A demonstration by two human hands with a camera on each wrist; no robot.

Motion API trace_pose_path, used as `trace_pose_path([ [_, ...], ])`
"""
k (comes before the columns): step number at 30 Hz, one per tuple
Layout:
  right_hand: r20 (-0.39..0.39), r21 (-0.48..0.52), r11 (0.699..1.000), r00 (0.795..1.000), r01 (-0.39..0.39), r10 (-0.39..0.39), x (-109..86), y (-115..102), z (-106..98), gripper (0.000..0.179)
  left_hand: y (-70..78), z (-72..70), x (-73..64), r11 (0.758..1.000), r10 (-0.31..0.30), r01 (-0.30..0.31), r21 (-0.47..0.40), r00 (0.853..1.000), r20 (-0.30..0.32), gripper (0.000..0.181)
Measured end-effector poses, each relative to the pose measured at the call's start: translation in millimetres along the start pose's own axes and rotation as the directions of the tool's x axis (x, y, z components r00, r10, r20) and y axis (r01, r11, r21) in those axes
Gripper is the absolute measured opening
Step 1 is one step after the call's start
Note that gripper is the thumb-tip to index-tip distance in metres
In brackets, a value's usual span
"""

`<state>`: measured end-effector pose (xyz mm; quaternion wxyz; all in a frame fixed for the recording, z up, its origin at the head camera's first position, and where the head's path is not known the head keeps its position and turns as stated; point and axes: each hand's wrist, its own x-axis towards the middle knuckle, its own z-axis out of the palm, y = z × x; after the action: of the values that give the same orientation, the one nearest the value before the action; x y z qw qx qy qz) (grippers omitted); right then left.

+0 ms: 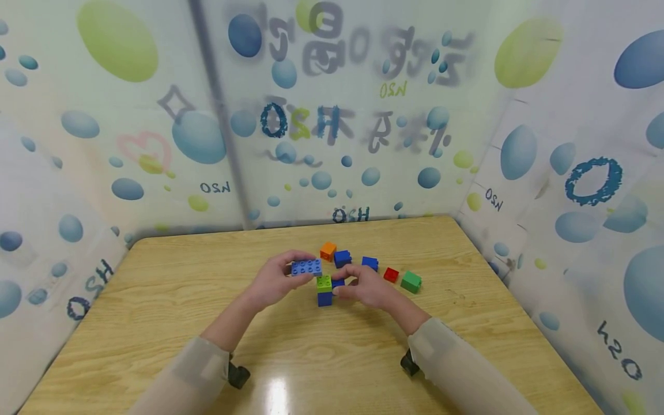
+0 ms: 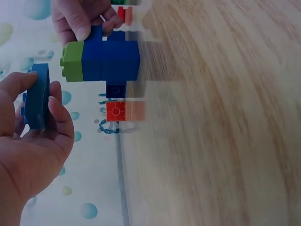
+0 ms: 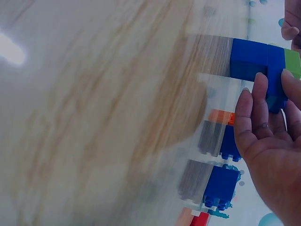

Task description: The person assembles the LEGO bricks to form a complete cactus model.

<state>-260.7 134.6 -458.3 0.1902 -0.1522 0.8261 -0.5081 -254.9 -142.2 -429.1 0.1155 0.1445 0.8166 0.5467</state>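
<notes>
Left hand (image 1: pixel 275 282) pinches blue brick (image 1: pixel 306 267); right hand (image 1: pixel 367 286) pinches stack (image 1: pixel 324 293).
Whole green brick (image 1: pixel 411 282), right of right grip: head view only.

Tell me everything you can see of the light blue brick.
The light blue brick is oblong, apparently plastic, with two rows of round studs on top. The left hand grips it between thumb and fingers, studs upward, clear of the table. It is near the green-topped stack, and the left wrist view shows a gap between them.
</notes>
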Motion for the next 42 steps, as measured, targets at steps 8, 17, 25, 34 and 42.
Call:
trace_pose_path([
  [8,0.01,0.005,1.0,1.0,0.024,-0.024,-0.7,-0.6,0.2,0.031,-1.8,9.9,-0.6,1.0,0.008,-0.008,0.008,0.999,0.051,0.037],
  [17,0.008,0.002,1.0,1.0,0.024,-0.024,-1.5,-2.2,-0.1,0.032,-2.7,15.5,-0.6,0.998,0.02,-0.023,0.051,0.998,0.059,0.039],
  [25,0.017,0.004,0.999,0.999,0.047,-0.047,-2.3,-2.3,0.3,0.032,-5.7,20.9,1.8,0.998,0.038,-0.041,0.05,0.998,0.054,0.046],
  [34,0.015,0.011,0.999,0.999,0.043,-0.043,-2.2,-2.5,0.7,0.031,-5.1,25.1,2.7,0.999,0.026,-0.027,0.033,0.999,0.044,0.042],
  [42,0.017,0.011,0.999,0.999,0.044,-0.044,-1.8,-1.1,0.5,0.032,-7.5,25.4,5.3,1.0,-0.011,0.011,0.007,0.999,0.048,0.04],
])
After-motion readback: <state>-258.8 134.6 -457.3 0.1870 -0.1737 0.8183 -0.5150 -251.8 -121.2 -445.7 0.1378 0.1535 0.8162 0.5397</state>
